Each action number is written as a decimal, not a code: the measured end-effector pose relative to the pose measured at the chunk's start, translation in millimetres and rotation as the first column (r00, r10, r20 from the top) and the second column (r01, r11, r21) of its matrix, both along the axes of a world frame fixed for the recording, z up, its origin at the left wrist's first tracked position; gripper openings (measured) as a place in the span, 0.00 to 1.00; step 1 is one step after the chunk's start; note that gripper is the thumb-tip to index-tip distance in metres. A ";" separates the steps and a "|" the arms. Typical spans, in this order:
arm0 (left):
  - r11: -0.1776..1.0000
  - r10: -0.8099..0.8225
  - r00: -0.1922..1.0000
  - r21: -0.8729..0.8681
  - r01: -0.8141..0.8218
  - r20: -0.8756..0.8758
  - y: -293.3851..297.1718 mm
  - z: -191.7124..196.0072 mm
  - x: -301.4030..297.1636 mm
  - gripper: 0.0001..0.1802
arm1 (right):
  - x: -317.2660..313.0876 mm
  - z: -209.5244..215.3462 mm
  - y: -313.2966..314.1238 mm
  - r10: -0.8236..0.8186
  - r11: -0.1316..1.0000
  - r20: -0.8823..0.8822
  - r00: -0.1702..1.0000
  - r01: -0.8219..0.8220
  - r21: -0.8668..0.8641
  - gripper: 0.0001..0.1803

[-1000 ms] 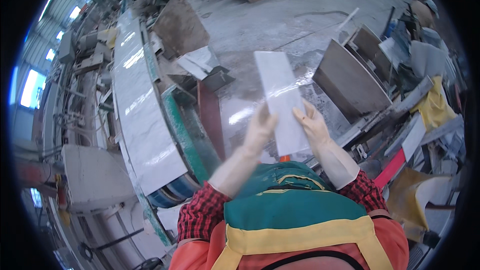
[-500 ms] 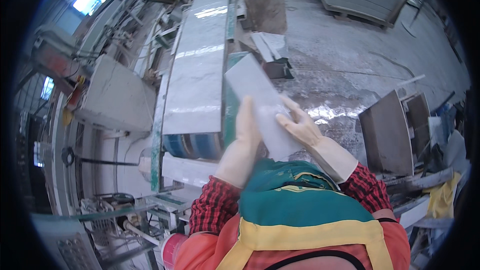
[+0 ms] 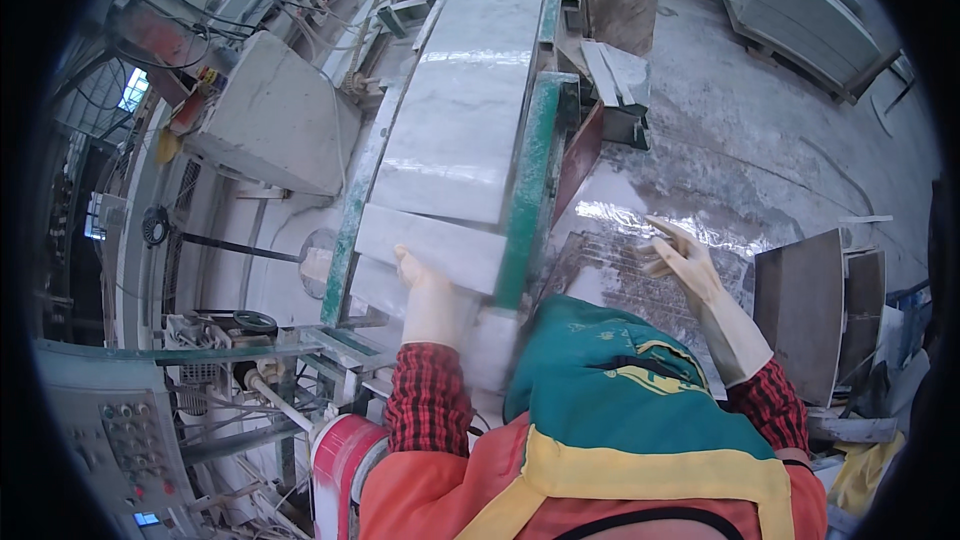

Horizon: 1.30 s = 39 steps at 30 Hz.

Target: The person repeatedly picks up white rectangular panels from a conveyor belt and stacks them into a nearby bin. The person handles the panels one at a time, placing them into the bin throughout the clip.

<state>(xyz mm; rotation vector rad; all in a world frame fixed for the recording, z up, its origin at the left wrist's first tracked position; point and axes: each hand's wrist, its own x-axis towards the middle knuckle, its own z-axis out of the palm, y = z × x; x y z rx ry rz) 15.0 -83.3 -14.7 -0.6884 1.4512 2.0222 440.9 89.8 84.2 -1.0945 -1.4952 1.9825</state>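
A pale rectangular stone tile [image 3: 445, 243] lies crosswise over the near end of a roller conveyor, against the wet white slab [image 3: 455, 130] beyond it. My left hand [image 3: 428, 290], in a cream rubber glove, grips the tile's near edge. Its thumb rests on top, while the other fingers are hidden below. Off to the right, my right hand [image 3: 690, 268] wears a matching glove. It holds nothing, and its fingers are spread above the wet floor.
Green rails [image 3: 525, 200] border the conveyor. Brown boards [image 3: 798, 315] lean at the right, with stone slabs stacked on a pallet [image 3: 790, 10] at far right. A control panel [image 3: 125, 440] stands at lower left, near a red-and-white cylindrical container [image 3: 345, 465].
The tile has gone from both hands over the right rail to lying across the conveyor's near end. My right hand has let go and moved right. The view has shifted left.
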 end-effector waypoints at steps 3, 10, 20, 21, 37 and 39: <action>0.999 0.023 1.000 -0.030 -0.024 -0.006 -9.7 -31.6 -21.3 0.35 | 17.9 -7.9 -3.3 -0.095 0.995 0.044 0.995 0.094 0.014 0.30; 0.993 0.094 0.995 -0.080 -0.092 0.027 14.3 -15.8 -8.7 0.32 | 26.8 -8.2 -13.3 -0.194 0.980 0.151 0.969 0.199 -0.015 0.27; 0.979 0.132 0.990 -0.161 -0.122 0.051 30.0 -27.9 -15.1 0.29 | 13.4 -3.4 -20.5 -0.199 0.978 0.159 0.967 0.205 -0.024 0.27; 0.985 0.114 0.991 -0.135 -0.103 0.074 30.1 -26.8 -15.7 0.30 | 13.4 -5.1 -21.1 -0.199 0.978 0.160 0.967 0.206 -0.026 0.27; 0.992 -0.111 0.991 0.053 0.116 -0.078 29.9 -79.3 -36.1 0.35 | 2.4 -5.2 -24.0 -0.176 0.981 0.176 0.969 0.188 -0.055 0.27; 0.977 -0.158 0.980 -0.163 0.137 -0.121 32.1 -68.5 -31.1 0.38 | 3.9 -10.3 -25.1 -0.169 0.982 0.162 0.972 0.180 -0.057 0.27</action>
